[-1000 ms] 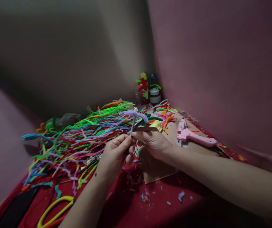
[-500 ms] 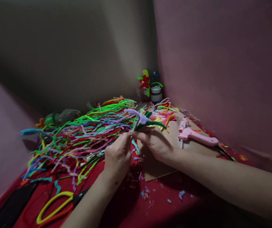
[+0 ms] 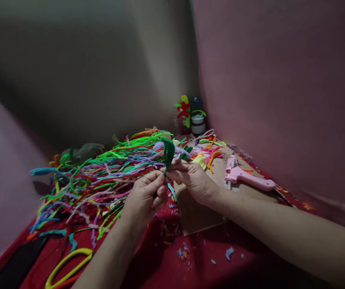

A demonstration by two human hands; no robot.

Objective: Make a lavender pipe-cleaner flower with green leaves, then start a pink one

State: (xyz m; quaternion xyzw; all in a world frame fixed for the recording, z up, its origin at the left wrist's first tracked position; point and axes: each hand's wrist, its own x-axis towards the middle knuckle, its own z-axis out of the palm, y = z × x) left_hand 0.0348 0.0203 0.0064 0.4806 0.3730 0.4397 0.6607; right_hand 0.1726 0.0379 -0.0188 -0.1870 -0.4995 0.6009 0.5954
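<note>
Between my two hands is a pipe-cleaner flower with lavender petals and a dark green leaf, which stands up in front of the petals. My left hand pinches the base of the flower's stem from the left and below. From the right, my right hand pinches the same spot just under the leaf, thumb and fingers together. The fingertips of both hands nearly meet there, and the stem under them is mostly hidden.
A heap of colourful pipe cleaners spreads to the left. On the cardboard at right rests a pink glue gun. Yellow-handled scissors lie front left. A red pipe-cleaner flower and a white-lidded container stand at the back.
The flower has been turned in my fingers: the green leaf, which pointed right, now stands upright in front of the petals. My left hand has shifted slightly left and its fingers show more.
</note>
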